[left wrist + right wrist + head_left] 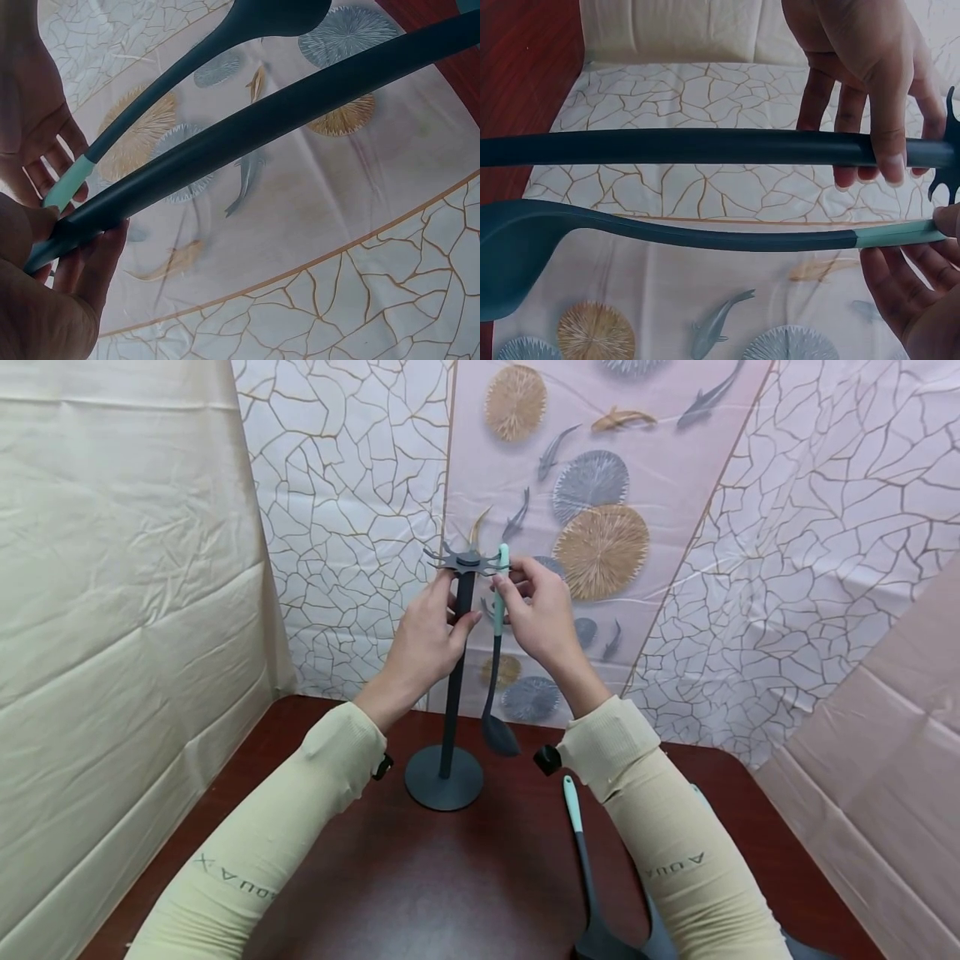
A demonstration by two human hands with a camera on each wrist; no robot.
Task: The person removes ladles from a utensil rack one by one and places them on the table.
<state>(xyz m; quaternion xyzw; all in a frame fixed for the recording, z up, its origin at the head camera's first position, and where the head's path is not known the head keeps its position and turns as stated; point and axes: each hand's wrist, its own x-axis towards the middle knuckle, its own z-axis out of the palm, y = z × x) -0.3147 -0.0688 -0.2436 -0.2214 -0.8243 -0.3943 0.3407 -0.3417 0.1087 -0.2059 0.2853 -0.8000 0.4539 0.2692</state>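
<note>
A dark utensil stand [453, 693] rises from a round base, with a ring of curved hooks [467, 560] on top. Just under those hooks my left hand [426, 631] grips the pole, its thumb and fingers on opposite sides. My right hand [546, 614] pinches the mint-green handle of a dark ladle [495, 677] close to its top end. The ladle hangs bowl-down to the right of the pole, its handle end at a right-hand hook; whether the hook passes through the handle hole cannot be made out. In the right wrist view, the ladle [705, 238] runs alongside the pole [705, 146].
On the reddish-brown table [360, 885], a mint-handled dark utensil [585, 868] lies at the front right. Other dark utensils lie partly hidden beneath my right forearm. Patterned cloth [345, 527] hangs behind the table, with plain cloth on both sides.
</note>
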